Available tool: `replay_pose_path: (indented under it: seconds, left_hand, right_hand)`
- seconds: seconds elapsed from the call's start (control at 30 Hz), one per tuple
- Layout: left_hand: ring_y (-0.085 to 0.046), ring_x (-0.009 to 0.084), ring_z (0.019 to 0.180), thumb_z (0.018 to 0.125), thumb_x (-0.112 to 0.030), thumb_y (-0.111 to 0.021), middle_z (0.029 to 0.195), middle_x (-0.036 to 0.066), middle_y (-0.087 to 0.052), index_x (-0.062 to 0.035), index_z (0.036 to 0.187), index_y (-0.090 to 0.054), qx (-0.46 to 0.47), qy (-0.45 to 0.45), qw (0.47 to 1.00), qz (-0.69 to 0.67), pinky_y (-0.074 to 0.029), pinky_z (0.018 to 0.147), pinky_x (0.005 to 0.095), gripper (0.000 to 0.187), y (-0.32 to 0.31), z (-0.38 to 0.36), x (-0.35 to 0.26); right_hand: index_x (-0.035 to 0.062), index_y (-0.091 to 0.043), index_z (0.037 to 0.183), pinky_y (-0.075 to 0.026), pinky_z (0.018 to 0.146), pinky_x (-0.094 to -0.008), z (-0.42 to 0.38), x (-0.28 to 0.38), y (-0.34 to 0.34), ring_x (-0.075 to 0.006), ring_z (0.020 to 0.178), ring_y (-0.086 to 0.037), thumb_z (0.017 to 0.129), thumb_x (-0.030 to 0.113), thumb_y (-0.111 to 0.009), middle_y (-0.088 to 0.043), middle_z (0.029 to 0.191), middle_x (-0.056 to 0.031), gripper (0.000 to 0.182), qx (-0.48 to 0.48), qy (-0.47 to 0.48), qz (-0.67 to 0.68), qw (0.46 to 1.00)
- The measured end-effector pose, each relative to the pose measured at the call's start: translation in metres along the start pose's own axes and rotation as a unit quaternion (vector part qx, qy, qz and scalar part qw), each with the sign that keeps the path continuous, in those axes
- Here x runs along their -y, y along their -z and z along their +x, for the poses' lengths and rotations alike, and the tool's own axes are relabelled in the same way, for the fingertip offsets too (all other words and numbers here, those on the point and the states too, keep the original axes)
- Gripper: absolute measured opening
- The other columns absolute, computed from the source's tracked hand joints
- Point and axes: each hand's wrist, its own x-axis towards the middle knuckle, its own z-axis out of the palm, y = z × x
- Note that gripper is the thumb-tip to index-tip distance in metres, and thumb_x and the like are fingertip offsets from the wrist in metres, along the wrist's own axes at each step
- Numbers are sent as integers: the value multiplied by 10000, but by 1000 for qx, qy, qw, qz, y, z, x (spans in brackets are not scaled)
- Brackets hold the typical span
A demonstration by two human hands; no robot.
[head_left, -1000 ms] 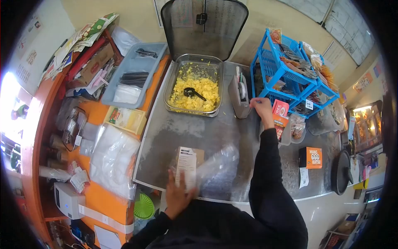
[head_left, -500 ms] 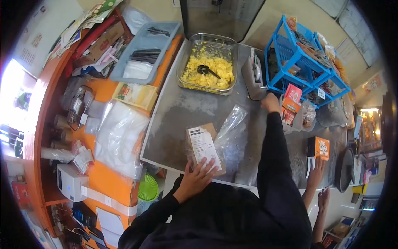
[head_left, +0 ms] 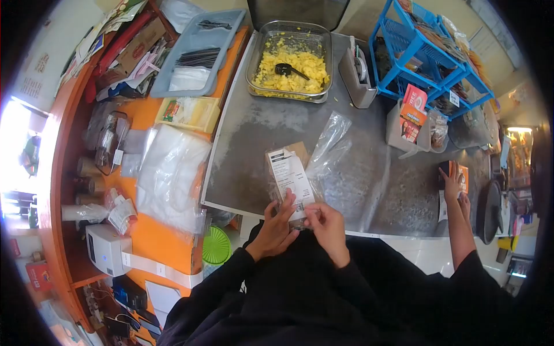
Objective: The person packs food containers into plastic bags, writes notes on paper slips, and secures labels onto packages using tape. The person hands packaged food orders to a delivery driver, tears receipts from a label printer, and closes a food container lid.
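Observation:
A printed receipt [head_left: 290, 176] lies on a brown packet [head_left: 299, 152] inside a clear plastic bag [head_left: 332, 140], at the front edge of the metal table. My left hand [head_left: 274, 232] rests over the receipt's lower left side, its fingers stretched out. At the lower right corner of the receipt, my right hand [head_left: 328, 228] is closed in a pinch; what sits between its fingertips is too small to make out. Farther back on the table stands a grey tape dispenser [head_left: 358, 81] with a pale roll in it.
A glass tray [head_left: 249, 75] of yellow food with a black scoop [head_left: 284, 69] is at the back. Blue racks [head_left: 398, 63] and a tub [head_left: 398, 128] stand right. Another person's hands [head_left: 456, 181] hold a black and orange box [head_left: 463, 177]. Plastic bags [head_left: 170, 173] lie left.
My right hand has come back from the tape dispenser to the receipt, beside my left hand. The other person now has both hands at the box. The view has shifted slightly.

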Motion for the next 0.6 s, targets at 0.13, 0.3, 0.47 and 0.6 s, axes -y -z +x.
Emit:
replay_pose_path:
  seconds: [0.13,0.3,0.47,0.6]
  left_hand:
    - [-324,272,1396,921,-277,-494,1557,255,-200,-122,1430,-418,60,6,988,142,-178,1072,496,538,1,1,-4]
    - [-457,207,1279,909,-261,-497,1561,175,-250,-166,1414,-476,25,37,978,204,-255,983,455,514,-8,0,-13]
    - [-435,225,1292,893,-194,-535,1424,132,-454,-95,1347,-509,-91,56,985,137,-291,954,443,465,-8,13,-10]
    - [-468,273,1235,865,-141,-562,1282,123,-553,-62,1286,-540,-188,14,957,220,-320,964,439,429,20,72,21]
  right_hand:
    - [37,-440,1103,-498,553,-444,-1,-10,-11,-367,618,-655,872,250,-696,-652,696,-162,405,-100,5,-253,962]
    - [32,-399,1129,-491,536,-464,-19,-34,-4,-381,624,-652,852,289,-721,-651,706,-164,497,-104,-24,-241,965]
    - [8,-383,1245,-478,506,-359,-17,-99,-5,-272,560,-621,833,231,-751,-617,691,-96,596,-111,153,-162,969]
    - [5,-445,1241,-490,634,-349,-28,-80,9,-249,730,-608,847,178,-723,-611,842,-111,513,-174,129,-67,974]
